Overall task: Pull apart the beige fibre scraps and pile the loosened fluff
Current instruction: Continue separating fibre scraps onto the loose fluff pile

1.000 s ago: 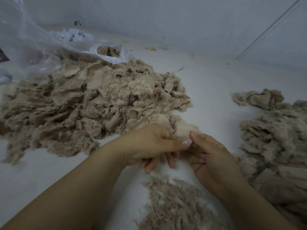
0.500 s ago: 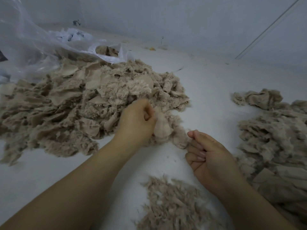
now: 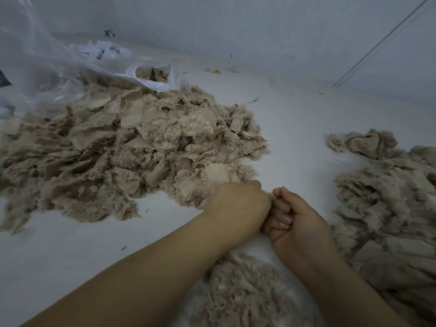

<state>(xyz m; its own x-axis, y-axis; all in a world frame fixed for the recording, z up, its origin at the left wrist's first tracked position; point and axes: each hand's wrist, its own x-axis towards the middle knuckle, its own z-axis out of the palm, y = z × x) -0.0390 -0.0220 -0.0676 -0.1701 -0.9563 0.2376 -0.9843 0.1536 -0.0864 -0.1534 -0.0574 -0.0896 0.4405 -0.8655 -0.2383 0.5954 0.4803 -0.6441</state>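
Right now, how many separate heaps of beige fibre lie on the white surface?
3. The big scrap heap is at left beside the plastic bag, another heap runs along the right edge, and a small fluff pile sits below the hands. More may lie outside the frame.

My left hand (image 3: 238,206) has its back to the camera, so I cannot tell whether its fingers hold a scrap. The heap on my right (image 3: 387,208) and the fluff pile (image 3: 245,293) run past the frame's edges.

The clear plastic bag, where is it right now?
In the head view the clear plastic bag lies at the far left, its open mouth resting on the back of the big scrap heap.
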